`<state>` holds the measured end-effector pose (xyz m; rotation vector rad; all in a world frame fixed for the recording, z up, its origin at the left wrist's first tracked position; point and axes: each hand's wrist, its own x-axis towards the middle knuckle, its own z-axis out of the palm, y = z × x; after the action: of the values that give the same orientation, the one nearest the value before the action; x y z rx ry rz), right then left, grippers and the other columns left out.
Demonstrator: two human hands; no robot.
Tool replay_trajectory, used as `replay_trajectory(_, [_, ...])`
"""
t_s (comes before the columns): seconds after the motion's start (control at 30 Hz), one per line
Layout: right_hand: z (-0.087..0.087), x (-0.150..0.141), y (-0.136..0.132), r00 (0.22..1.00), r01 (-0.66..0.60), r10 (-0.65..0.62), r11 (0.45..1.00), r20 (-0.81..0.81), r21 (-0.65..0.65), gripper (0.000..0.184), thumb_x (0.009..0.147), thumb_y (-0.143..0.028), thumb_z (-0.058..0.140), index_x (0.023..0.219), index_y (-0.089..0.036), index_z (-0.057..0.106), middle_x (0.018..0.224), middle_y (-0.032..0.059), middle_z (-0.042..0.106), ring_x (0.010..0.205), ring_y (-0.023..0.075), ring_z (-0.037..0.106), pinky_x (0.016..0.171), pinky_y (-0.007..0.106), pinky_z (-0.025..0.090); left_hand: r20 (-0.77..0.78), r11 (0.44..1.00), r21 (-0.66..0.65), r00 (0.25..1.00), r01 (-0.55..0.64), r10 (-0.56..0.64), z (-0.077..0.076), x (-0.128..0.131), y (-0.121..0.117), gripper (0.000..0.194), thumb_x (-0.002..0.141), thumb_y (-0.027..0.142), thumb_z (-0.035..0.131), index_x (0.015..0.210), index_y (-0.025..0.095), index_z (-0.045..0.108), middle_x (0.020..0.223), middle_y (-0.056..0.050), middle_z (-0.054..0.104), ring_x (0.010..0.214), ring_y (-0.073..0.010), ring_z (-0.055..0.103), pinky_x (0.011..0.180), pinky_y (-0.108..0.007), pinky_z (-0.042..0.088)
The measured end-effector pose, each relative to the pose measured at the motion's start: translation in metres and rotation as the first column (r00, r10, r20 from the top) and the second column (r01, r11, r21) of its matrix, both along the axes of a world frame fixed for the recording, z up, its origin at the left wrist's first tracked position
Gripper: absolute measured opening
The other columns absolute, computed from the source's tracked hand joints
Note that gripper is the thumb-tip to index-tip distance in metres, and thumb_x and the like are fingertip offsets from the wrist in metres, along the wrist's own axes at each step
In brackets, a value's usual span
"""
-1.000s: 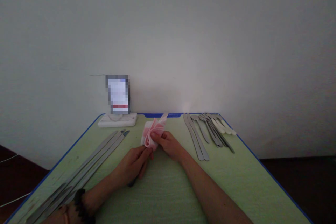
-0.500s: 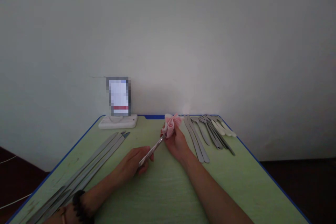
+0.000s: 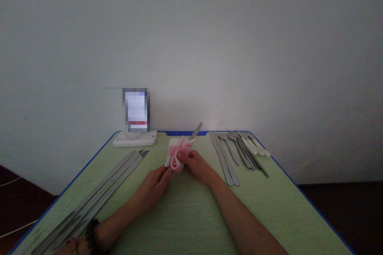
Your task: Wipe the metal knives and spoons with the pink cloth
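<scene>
Indoors, blue-edged green table (image 3: 188, 219) against pale wall (image 3: 191, 40), left hand (image 3: 156, 185) and right hand (image 3: 198, 166), grips closed on cloth (image 3: 176, 151) around knife (image 3: 196, 130).

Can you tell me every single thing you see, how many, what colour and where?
cloth: one, pink and white, between the hands
blade: one, silver, poking past the cloth
long utensils: at least three, silver, table's left
flat-handled utensils: two, silver, right of the cloth
spoon: one, silver, beside those
cutlery pile: several overlapping, silver, further right
white handles: about three, beside the pile
screen: one, blurred, back left
base: one, white, below the screen
table: one, green, blue edge
wall: one, grey-white, behind
floor: dark, both sides
cords: two, pale, far left
bracelet: one, black, left wrist
left hand, right hand: two, at the cloth
</scene>
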<state>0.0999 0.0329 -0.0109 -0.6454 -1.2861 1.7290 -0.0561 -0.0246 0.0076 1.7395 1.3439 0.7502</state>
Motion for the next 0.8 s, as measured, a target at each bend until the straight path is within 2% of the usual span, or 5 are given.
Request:
replay_trajectory(0.2, [0.004,-0.006,0.000,0.966,0.173,-0.197,0.974,-0.167,-0.148,0.035,0.069,-0.052,0.070,0.067,-0.017,0.065,0.058,-0.0014,0.059,0.060,0.0138,0.052,0.067,0.027,0.041,-0.313,0.994,0.053,0.947,0.093,-0.072,0.000,0.002,-0.001,0.029,0.086,0.044,0.036,0.071,0.021,0.044,0.060,0.002,0.048,0.056,-0.0157,0.046,0.056,-0.026,0.030])
replay_trajectory(0.3, [0.008,-0.006,-0.001,0.960,0.176,-0.207,0.970,-0.188,-0.168,0.036,0.071,-0.054,0.067,0.071,-0.017,0.065,0.058,-0.0007,0.059,0.061,0.0151,0.054,0.067,0.028,0.042,-0.420,0.992,0.056,0.904,0.115,-0.081,0.000,0.002,-0.002,0.021,0.082,0.037,0.039,0.068,0.023,0.039,0.058,0.003,0.045,0.055,-0.0153,0.045,0.056,-0.026,0.027])
replay_trajectory(0.5, [0.003,-0.001,-0.001,0.990,0.119,-0.125,0.990,-0.068,-0.079,0.035,0.067,-0.052,0.071,0.065,-0.018,0.063,0.063,-0.0002,0.060,0.061,0.0133,0.050,0.064,0.027,0.040,-0.336,0.980,0.031,0.925,0.197,-0.175,0.003,-0.001,-0.004,0.027,0.086,0.041,0.033,0.066,0.023,0.035,0.056,0.005,0.040,0.053,-0.0139,0.041,0.054,-0.025,0.027])
replay_trajectory(0.67, [-0.002,0.003,0.000,0.993,0.101,-0.101,0.995,0.068,-0.003,0.032,0.062,-0.047,0.075,0.074,-0.018,0.067,0.073,0.0007,0.064,0.067,0.0146,0.052,0.068,0.028,0.040,-0.255,0.984,-0.032,0.950,0.177,-0.179,0.004,-0.003,-0.004,0.030,0.088,0.046,0.033,0.069,0.023,0.039,0.055,0.005,0.045,0.053,-0.0143,0.045,0.053,-0.024,0.030])
replay_trajectory(0.8, [-0.003,0.001,0.001,0.989,0.144,-0.143,0.989,0.039,-0.028,0.033,0.065,-0.049,0.073,0.070,-0.017,0.065,0.068,-0.0002,0.061,0.064,0.0138,0.050,0.066,0.028,0.039,-0.273,0.985,-0.048,0.946,0.168,-0.175,0.004,-0.001,-0.005,0.031,0.089,0.045,0.031,0.069,0.023,0.040,0.056,0.004,0.048,0.053,-0.0150,0.048,0.053,-0.024,0.032])
